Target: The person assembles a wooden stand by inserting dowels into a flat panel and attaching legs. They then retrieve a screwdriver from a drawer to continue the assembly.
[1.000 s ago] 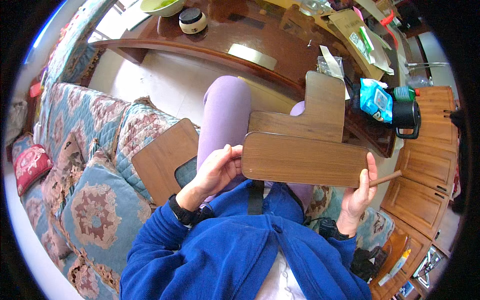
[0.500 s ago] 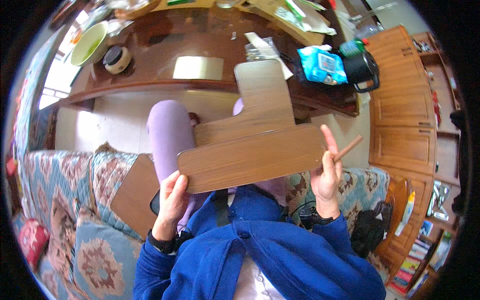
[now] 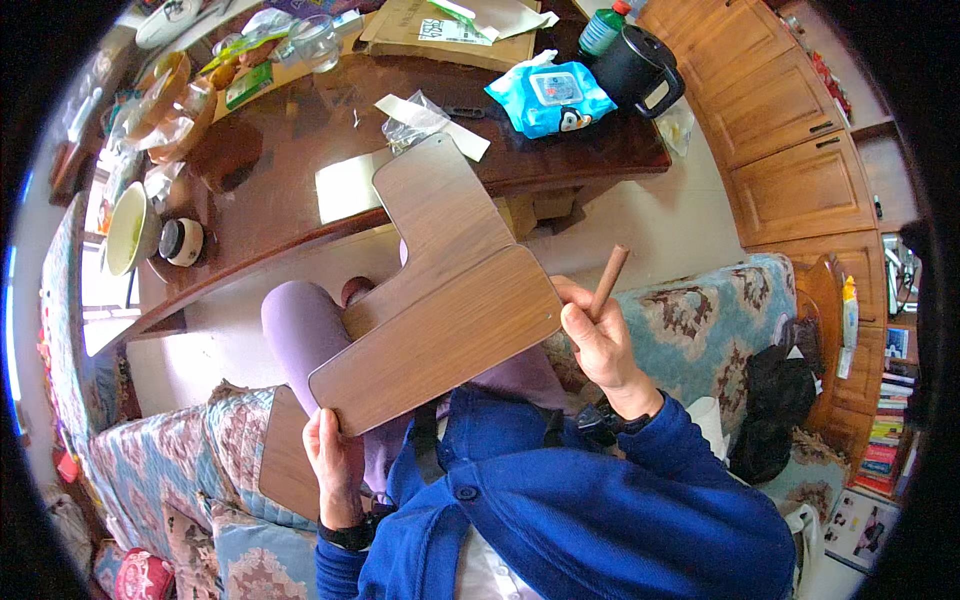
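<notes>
My left hand [image 3: 335, 465] is closed on the near left corner of a rectangular wood-grain board [image 3: 430, 345], thumb on top. At its right end my right hand [image 3: 600, 345] grips the edge, also holding a round brown rod [image 3: 609, 285] that sticks up past the thumb. Against the board's far long edge lies a second wood-grain board [image 3: 440, 210] with a curved cut-out; whether the two are joined I cannot tell. Both slant up to the right over my lap, and the fingers under the edge are hidden.
Ahead stands a dark glossy table [image 3: 290, 135] with a blue wipes pack [image 3: 553, 97], a black kettle [image 3: 637, 70], a cardboard box [image 3: 450, 40] and a pale bowl [image 3: 132, 230]. Another brown board [image 3: 285, 455] lies on the patterned sofa [image 3: 690, 310] to my left.
The view has turned, and the boards now slant more steeply, right end higher. My right index finger, raised before, is now bent at the board's edge. Both hands keep their holds.
</notes>
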`<state>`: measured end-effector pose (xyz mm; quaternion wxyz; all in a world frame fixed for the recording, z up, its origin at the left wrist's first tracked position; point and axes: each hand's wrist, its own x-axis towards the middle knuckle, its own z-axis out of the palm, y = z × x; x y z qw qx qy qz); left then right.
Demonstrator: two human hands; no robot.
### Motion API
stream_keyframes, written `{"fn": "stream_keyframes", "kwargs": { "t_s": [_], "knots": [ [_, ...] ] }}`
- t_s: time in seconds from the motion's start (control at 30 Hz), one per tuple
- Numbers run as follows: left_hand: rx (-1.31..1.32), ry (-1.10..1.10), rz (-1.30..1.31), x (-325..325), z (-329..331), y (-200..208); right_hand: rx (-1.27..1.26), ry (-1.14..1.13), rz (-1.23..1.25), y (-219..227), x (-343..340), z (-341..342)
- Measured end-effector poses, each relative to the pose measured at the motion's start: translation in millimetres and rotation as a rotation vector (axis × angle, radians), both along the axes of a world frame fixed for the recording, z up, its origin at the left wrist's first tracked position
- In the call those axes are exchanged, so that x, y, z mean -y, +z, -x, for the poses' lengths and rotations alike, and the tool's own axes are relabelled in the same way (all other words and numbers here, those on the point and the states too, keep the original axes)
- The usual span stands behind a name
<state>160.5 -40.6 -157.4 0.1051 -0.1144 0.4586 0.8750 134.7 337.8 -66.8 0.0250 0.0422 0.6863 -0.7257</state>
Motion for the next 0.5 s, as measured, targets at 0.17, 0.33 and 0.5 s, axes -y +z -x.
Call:
{"fn": "stream_keyframes", "kwargs": {
  "t_s": [0.17, 0.33, 0.5],
  "knots": [
    [-0.062, -0.044, -0.022, 2.3, -3.0, 5.1, 0.03, -0.048, 0.022, -4.6, -4.9, 1.8],
    [-0.005, 0.006, 0.217, -1.4, -4.8, 9.7, -0.016, 0.055, 0.113, -11.6, -14.2, 6.0],
    [-0.004, 0.009, -0.002, -7.4, -1.9, 14.7, -0.005, -0.215, 0.186, -18.6, -32.6, 50.1]
  ]
}}
